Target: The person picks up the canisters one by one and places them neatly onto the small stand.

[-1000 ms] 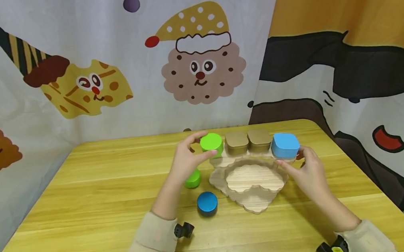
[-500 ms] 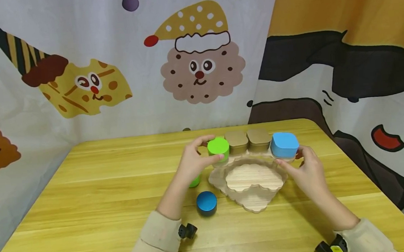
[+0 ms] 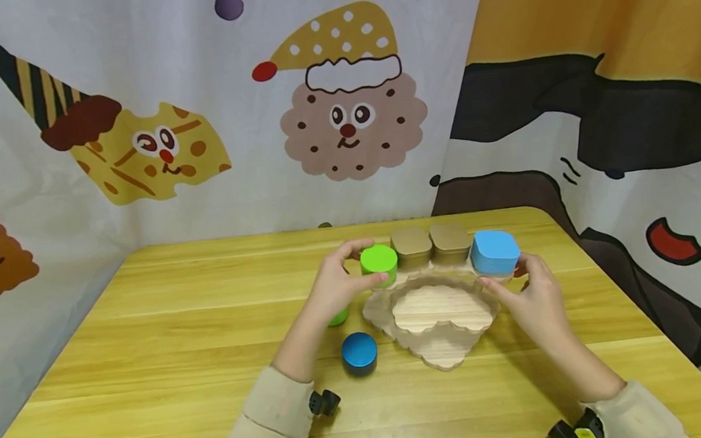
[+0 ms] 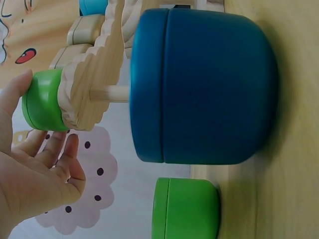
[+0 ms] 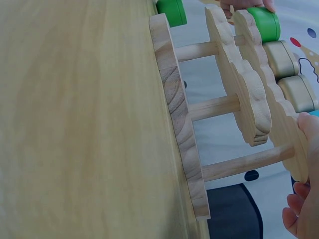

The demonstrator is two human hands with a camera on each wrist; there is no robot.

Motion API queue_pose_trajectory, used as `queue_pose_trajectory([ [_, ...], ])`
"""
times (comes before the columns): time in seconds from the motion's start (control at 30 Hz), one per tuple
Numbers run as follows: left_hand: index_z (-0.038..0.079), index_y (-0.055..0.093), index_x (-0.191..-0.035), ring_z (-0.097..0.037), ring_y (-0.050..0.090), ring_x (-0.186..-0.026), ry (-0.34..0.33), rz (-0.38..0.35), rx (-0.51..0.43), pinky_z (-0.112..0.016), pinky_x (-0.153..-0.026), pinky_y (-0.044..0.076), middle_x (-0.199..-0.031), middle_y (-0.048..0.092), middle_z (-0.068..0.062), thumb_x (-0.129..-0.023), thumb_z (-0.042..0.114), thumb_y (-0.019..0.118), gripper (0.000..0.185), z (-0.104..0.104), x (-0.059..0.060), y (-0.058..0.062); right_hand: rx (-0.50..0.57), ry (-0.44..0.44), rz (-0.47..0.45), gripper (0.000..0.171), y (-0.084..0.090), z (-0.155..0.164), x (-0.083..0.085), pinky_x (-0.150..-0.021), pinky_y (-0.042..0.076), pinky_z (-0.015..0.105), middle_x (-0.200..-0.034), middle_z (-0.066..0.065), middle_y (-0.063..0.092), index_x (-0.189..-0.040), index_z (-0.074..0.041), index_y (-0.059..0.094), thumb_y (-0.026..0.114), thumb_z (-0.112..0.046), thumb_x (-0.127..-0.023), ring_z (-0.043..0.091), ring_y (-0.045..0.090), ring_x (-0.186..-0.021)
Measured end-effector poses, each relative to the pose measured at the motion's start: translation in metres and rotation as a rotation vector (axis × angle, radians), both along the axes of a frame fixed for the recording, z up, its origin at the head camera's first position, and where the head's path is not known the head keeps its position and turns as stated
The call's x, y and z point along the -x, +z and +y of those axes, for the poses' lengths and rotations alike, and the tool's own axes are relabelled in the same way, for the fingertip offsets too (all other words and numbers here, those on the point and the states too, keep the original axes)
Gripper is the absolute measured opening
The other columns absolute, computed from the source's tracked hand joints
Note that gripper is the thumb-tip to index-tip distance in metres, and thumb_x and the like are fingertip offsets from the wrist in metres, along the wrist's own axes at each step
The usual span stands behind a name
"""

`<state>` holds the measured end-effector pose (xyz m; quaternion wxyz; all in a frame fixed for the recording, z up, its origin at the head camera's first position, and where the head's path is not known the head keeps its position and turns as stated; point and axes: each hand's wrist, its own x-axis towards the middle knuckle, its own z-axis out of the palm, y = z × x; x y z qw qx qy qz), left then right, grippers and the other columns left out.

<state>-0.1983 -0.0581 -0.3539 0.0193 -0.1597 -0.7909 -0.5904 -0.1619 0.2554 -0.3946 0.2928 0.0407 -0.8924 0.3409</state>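
my left hand (image 3: 333, 279) has a narrow pinch on a green round lidded tin (image 3: 379, 258), the thumb on the near side and fingertips on the far side. the tin is at the left end of the scalloped top shelf (image 5: 297, 152) of a tiered wooden stand (image 5: 174, 94), its bottom against the wood. my right hand (image 3: 535, 293) grips that shelf at its right end, thumb on the edge and the other fingers curled beyond it.

between my hands, along the same shelf, sit two tan rounded-square tins (image 3: 412, 248) side by side, then a light blue rounded-square tin (image 3: 494, 251) next to my right fingers. below them i see the cloud-shaped middle shelf (image 3: 436, 307), with pale dowels (image 5: 214, 107) joining the layers.

on the wood-grain table (image 3: 151, 368), left of the stand, a dark blue round tin (image 3: 359, 354) stands upright, near my left forearm. farther back, a second green tin (image 4: 187, 209) is partly hidden by my left wrist. a cartoon-print curtain (image 3: 174, 67) hangs behind the table.
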Motion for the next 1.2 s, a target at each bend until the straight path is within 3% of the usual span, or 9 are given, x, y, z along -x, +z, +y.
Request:
queue_pose_trajectory([
  [0.27,0.016,0.057,-0.131,-0.019,0.047,-0.105,-0.020,0.029,0.010,-0.041,-0.081,0.043,-0.111,0.057,0.000,-0.074,0.022,0.084,0.063,0.001,0.001,-0.004,0.001,-0.004,-0.009,0.054,-0.001,0.001,-0.002,-0.056,0.033,0.023,-0.092,0.015,0.052,-0.111,0.007,0.054,0.083,-0.020,-0.075,0.023,0.044,-0.077],
  [0.4,0.016,0.054,-0.135,-0.020,0.048,-0.109,-0.022,0.038,0.027,-0.045,-0.085,0.043,-0.119,0.057,0.002,-0.074,0.025,0.085,0.068,-0.004,0.001,-0.007,-0.003,-0.008,-0.014,0.055,-0.001,0.000,-0.002,-0.057,0.034,0.023,-0.093,0.015,0.053,-0.111,0.008,0.054,0.084,-0.021,-0.075,0.025,0.045,-0.078],
  [0.53,0.010,0.050,-0.138,-0.028,0.048,-0.114,-0.032,0.016,0.061,-0.048,-0.090,0.040,-0.127,0.057,-0.007,-0.078,0.017,0.081,0.067,-0.016,-0.011,0.010,-0.005,-0.008,-0.015,0.055,-0.001,-0.001,-0.002,-0.058,0.034,0.023,-0.093,0.016,0.053,-0.111,0.008,0.054,0.084,-0.019,-0.073,0.026,0.046,-0.079],
  [0.6,0.007,0.049,-0.138,-0.033,0.047,-0.116,-0.039,0.010,0.072,-0.049,-0.092,0.038,-0.129,0.056,-0.012,-0.079,0.014,0.080,0.067,-0.023,-0.011,0.009,-0.005,-0.004,-0.012,0.055,0.000,-0.001,-0.001,-0.058,0.034,0.023,-0.093,0.016,0.053,-0.111,0.008,0.054,0.084,-0.018,-0.073,0.026,0.046,-0.079],
  [0.63,0.005,0.048,-0.138,-0.035,0.046,-0.117,-0.041,0.005,0.081,-0.049,-0.092,0.038,-0.130,0.055,-0.014,-0.080,0.013,0.079,0.067,-0.027,-0.011,0.008,-0.003,-0.001,-0.010,0.055,0.000,-0.001,-0.001,-0.058,0.033,0.023,-0.093,0.016,0.052,-0.111,0.008,0.054,0.084,-0.018,-0.073,0.026,0.046,-0.079],
  [0.8,0.012,0.049,-0.139,-0.032,0.046,-0.118,-0.040,0.009,0.087,-0.055,-0.094,0.034,-0.132,0.054,-0.011,-0.079,0.022,0.081,0.069,-0.045,0.008,-0.024,-0.004,0.002,-0.003,0.055,0.002,0.000,-0.001,-0.058,0.033,0.022,-0.092,0.015,0.051,-0.111,0.008,0.054,0.084,-0.019,-0.073,0.024,0.044,-0.077],
  [0.93,0.014,0.050,-0.138,-0.030,0.046,-0.117,-0.046,0.000,0.081,-0.058,-0.093,0.035,-0.131,0.055,-0.010,-0.079,0.025,0.081,0.068,-0.056,0.011,-0.033,-0.010,-0.002,-0.005,0.055,0.001,0.001,-0.001,-0.057,0.033,0.022,-0.092,0.015,0.052,-0.111,0.008,0.054,0.084,-0.019,-0.074,0.023,0.044,-0.077],
  [1.2,0.009,0.050,-0.137,-0.034,0.046,-0.118,-0.062,-0.035,0.111,-0.055,-0.092,0.038,-0.130,0.054,-0.013,-0.079,0.015,0.079,0.065,-0.070,0.009,-0.047,-0.011,0.001,0.002,0.055,0.001,0.001,0.000,-0.057,0.033,0.023,-0.092,0.015,0.052,-0.110,0.008,0.055,0.084,-0.019,-0.073,0.024,0.045,-0.077],
])
